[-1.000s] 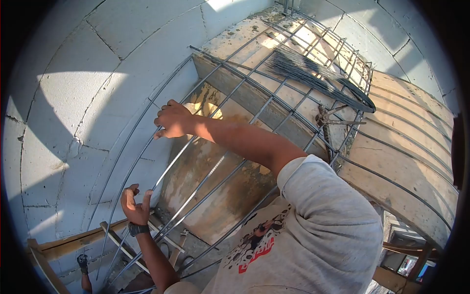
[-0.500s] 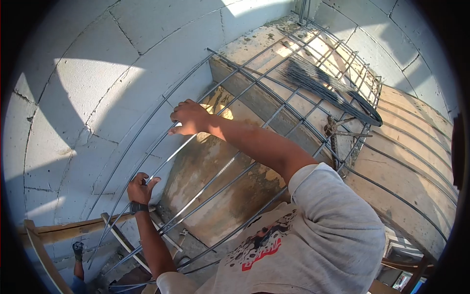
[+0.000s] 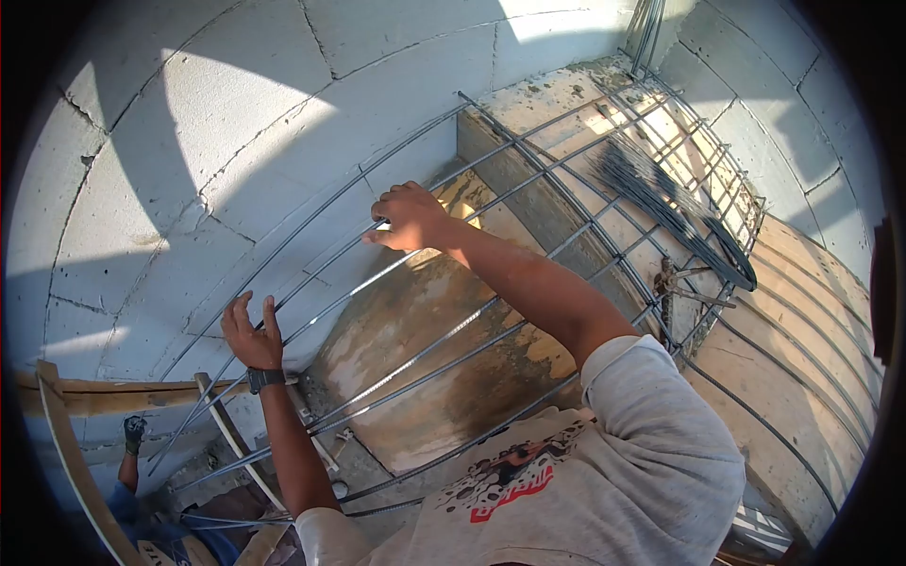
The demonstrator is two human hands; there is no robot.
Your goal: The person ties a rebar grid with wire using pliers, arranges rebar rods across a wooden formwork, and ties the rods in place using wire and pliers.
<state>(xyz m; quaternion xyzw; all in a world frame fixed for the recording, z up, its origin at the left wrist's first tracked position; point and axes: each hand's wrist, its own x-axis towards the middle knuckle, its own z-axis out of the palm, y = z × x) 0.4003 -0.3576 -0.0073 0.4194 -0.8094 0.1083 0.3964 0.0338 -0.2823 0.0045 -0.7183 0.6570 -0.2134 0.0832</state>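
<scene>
My right hand (image 3: 408, 219) is curled over a long steel rebar (image 3: 326, 258), thumb on one side and fingers on the other. My left hand (image 3: 253, 335), with a dark watch on its wrist, has its fingers spread and raised beside the outer rebars. No grip shows in it. Several ribbed rebars run side by side from lower left to upper right, joining a tied rebar grid (image 3: 618, 203) over a concrete ledge. A bundle of dark tie wire (image 3: 675, 203) lies on that grid. Near the grid's corner rests a rusty metal tool (image 3: 672, 283), its kind unclear.
A pale block wall (image 3: 255, 123) rises along the left and back. Below the bars is a stained sloping panel (image 3: 425, 349). Wooden beams (image 3: 113, 401) stand at lower left, where another person's gloved hand (image 3: 134, 432) shows. More bars cross the right-hand slab (image 3: 802, 311).
My left hand has opened wider and lifted toward the outer bars. My right hand keeps its place on the rebar. The view has shifted, so the scene sits further right.
</scene>
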